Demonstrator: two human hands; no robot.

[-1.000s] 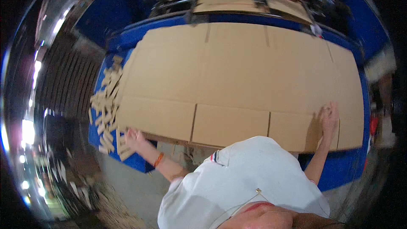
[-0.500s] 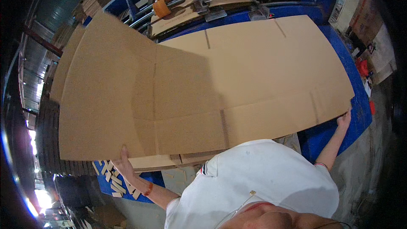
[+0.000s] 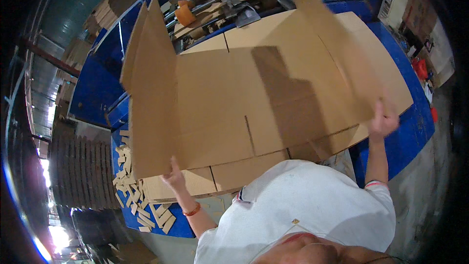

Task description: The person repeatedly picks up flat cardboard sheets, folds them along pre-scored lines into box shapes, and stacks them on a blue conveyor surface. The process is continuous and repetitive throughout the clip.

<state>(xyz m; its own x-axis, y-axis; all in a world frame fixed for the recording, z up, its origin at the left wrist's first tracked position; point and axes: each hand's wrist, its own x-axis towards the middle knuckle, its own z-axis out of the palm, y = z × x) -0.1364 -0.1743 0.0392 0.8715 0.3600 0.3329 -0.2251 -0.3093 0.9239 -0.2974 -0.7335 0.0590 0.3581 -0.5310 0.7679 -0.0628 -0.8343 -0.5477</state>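
A large brown cardboard sheet [image 3: 220, 98] with creases and slots spreads in front of me. Its left and right panels are bent up along the creases, and the right panel is smeared by motion. My left hand [image 3: 175, 178] grips the near left edge, thumb on top and the other fingers partly hidden. At the near right edge, my right hand [image 3: 383, 120] is closed on the raised panel of the same sheet. Underneath lie further flat cardboard sheets [image 3: 178, 186], showing along the near side and at the right.
The blue work table [image 3: 415, 132] carries small cardboard offcuts [image 3: 141, 210] at its left. Beyond the sheet stands a machine with metal shafts and orange rollers [image 3: 184, 14]. Stacked cardboard [image 3: 80, 171] rises at far left. Red items [image 3: 420, 68] lie at far right.
Both side panels have bent up: the left one stands steeper and has moved right, the right one has lifted from flat. My hands have come closer together.
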